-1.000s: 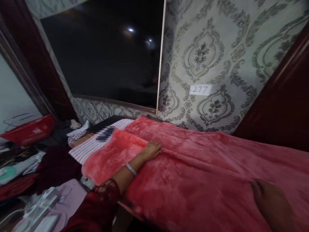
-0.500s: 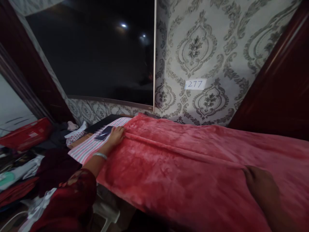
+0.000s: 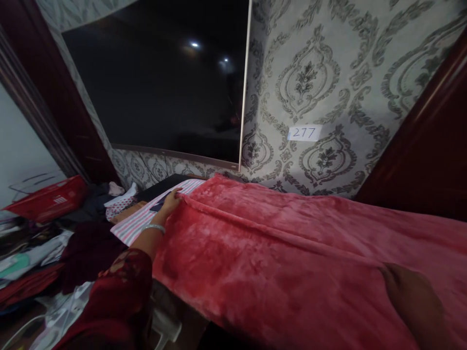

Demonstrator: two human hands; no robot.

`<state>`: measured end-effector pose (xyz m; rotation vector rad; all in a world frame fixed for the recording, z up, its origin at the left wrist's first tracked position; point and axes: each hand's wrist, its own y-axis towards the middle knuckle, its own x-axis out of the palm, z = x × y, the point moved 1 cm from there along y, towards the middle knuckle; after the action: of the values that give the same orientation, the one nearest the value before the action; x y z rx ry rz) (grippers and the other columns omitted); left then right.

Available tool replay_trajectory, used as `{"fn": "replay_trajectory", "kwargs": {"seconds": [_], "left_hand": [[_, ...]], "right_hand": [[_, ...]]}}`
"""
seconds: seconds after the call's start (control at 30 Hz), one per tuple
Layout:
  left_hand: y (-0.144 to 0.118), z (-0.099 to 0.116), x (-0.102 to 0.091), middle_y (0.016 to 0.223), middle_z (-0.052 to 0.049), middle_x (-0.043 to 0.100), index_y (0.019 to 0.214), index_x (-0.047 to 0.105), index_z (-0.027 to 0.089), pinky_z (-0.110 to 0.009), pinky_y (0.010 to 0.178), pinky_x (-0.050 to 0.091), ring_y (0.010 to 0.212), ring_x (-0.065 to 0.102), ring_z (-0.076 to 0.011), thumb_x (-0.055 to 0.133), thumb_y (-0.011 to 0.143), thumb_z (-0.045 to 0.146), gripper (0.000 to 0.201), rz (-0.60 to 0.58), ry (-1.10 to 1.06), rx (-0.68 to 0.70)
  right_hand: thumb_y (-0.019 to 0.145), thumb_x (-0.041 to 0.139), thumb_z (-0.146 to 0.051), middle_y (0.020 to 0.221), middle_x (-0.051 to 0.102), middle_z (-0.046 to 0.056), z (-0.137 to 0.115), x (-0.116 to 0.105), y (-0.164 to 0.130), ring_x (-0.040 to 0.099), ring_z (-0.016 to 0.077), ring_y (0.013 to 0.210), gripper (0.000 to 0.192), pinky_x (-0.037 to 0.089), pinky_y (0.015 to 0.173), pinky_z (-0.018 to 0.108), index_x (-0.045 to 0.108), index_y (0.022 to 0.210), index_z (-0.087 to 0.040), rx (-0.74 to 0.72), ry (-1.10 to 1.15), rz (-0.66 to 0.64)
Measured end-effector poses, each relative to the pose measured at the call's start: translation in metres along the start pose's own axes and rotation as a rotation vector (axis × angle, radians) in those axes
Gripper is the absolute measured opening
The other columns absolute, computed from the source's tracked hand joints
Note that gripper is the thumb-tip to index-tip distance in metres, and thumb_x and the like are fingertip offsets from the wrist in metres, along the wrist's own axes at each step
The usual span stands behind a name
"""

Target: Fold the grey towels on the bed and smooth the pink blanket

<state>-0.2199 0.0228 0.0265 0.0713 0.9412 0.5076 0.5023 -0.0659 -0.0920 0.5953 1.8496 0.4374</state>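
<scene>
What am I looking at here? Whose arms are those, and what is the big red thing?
The camera sits on a person's head and looks down, so you see that person's own arms. The big red thing is a fluffy red blanket spread over a flat surface. The left hand, with a silver bangle on the wrist, rests flat at the blanket's far left edge, beside a striped cloth. The right hand lies flat on the blanket near you. Neither hand grips anything. Behind are a dark screen and patterned wallpaper with a "277" note.

One red blanket [image 3: 292, 262]; two hands; one television [image 3: 164, 82]; one red basket [image 3: 51, 198]; one numbered label [image 3: 304, 132]
</scene>
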Motion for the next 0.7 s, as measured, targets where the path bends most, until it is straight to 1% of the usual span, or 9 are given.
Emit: {"fn": "replay_trajectory", "kwargs": {"seconds": [0.03, 0.1, 0.17, 0.23, 0.37, 0.47, 0.53, 0.6, 0.7], "left_hand": [[0.000, -0.001, -0.001, 0.104, -0.010, 0.071, 0.131, 0.061, 0.016, -0.037, 0.089, 0.051, 0.096, 0.064, -0.0239, 0.054, 0.078, 0.025, 0.054, -0.012, -0.051, 0.012], [0.001, -0.003, -0.005, 0.093, -0.008, 0.071, 0.122, 0.066, 0.013, -0.033, 0.081, 0.053, 0.085, 0.064, -0.0208, 0.053, 0.077, 0.027, 0.049, -0.031, -0.133, 0.014], [0.002, -0.004, -0.008, 0.084, -0.008, 0.070, 0.113, 0.070, 0.010, -0.033, 0.075, 0.054, 0.078, 0.063, -0.0200, 0.054, 0.075, 0.030, 0.045, -0.047, -0.181, 0.012], [0.003, -0.005, -0.011, 0.081, -0.007, 0.069, 0.106, 0.072, 0.011, -0.033, 0.075, 0.054, 0.077, 0.063, -0.0200, 0.056, 0.072, 0.030, 0.042, -0.071, -0.189, 0.024], [0.006, -0.004, -0.020, 0.084, -0.005, 0.065, 0.100, 0.074, 0.015, -0.035, 0.087, 0.053, 0.088, 0.061, -0.0223, 0.056, 0.063, 0.023, 0.042, -0.105, -0.099, 0.084], [0.010, 0.000, -0.026, 0.076, -0.003, 0.056, 0.089, 0.075, 0.017, -0.037, 0.094, 0.050, 0.089, 0.059, -0.0237, 0.057, 0.059, 0.021, 0.035, -0.117, 0.005, 0.113], [0.012, 0.002, -0.029, 0.070, -0.003, 0.051, 0.081, 0.073, 0.018, -0.037, 0.094, 0.049, 0.086, 0.058, -0.0236, 0.056, 0.061, 0.020, 0.027, -0.114, 0.069, 0.116], [0.014, 0.005, -0.030, 0.068, -0.003, 0.048, 0.078, 0.071, 0.019, -0.037, 0.091, 0.050, 0.084, 0.057, -0.0240, 0.054, 0.063, 0.020, 0.023, -0.087, 0.126, 0.108], [0.014, 0.010, -0.030, 0.073, -0.006, 0.051, 0.077, 0.068, 0.018, -0.038, 0.091, 0.050, 0.088, 0.057, -0.0255, 0.050, 0.068, 0.019, 0.020, -0.028, 0.190, 0.102]], "right_hand": [[0.081, 0.038, -0.052, 0.079, 0.073, 0.016, 0.001, 0.000, 0.000, 0.065, 0.0406, 0.081, 0.034, 0.052, 0.082, 0.054, 0.061, 0.069, -0.030, 0.005, 0.002, -0.007], [0.082, 0.038, -0.051, 0.082, 0.073, 0.018, 0.003, 0.001, 0.000, 0.065, 0.0400, 0.082, 0.034, 0.052, 0.083, 0.054, 0.061, 0.070, -0.030, 0.000, 0.005, -0.018], [0.082, 0.037, -0.051, 0.084, 0.073, 0.019, 0.004, 0.002, -0.001, 0.065, 0.0399, 0.084, 0.035, 0.051, 0.084, 0.053, 0.062, 0.071, -0.028, -0.017, -0.005, -0.015], [0.084, 0.035, -0.052, 0.085, 0.073, 0.019, 0.005, 0.003, -0.001, 0.065, 0.0400, 0.085, 0.038, 0.051, 0.084, 0.053, 0.063, 0.074, -0.027, -0.025, -0.026, -0.011], [0.086, 0.033, -0.052, 0.088, 0.074, 0.018, 0.002, 0.003, -0.003, 0.064, 0.0388, 0.088, 0.044, 0.050, 0.082, 0.050, 0.066, 0.078, -0.024, -0.007, -0.058, -0.018], [0.087, 0.034, -0.049, 0.090, 0.073, 0.019, -0.004, -0.002, -0.004, 0.063, 0.0369, 0.089, 0.043, 0.049, 0.082, 0.048, 0.067, 0.081, -0.023, 0.009, -0.062, -0.022], [0.088, 0.033, -0.048, 0.091, 0.072, 0.019, -0.009, -0.005, -0.005, 0.062, 0.0356, 0.089, 0.044, 0.048, 0.082, 0.047, 0.068, 0.083, -0.022, 0.015, -0.061, -0.029], [0.089, 0.033, -0.048, 0.092, 0.072, 0.019, -0.013, -0.007, -0.006, 0.061, 0.0348, 0.091, 0.045, 0.048, 0.082, 0.046, 0.068, 0.085, -0.021, 0.021, -0.057, -0.026], [0.089, 0.034, -0.047, 0.091, 0.072, 0.018, -0.014, -0.006, -0.006, 0.060, 0.0335, 0.090, 0.043, 0.048, 0.083, 0.046, 0.068, 0.084, -0.020, 0.011, -0.043, -0.005]]}}
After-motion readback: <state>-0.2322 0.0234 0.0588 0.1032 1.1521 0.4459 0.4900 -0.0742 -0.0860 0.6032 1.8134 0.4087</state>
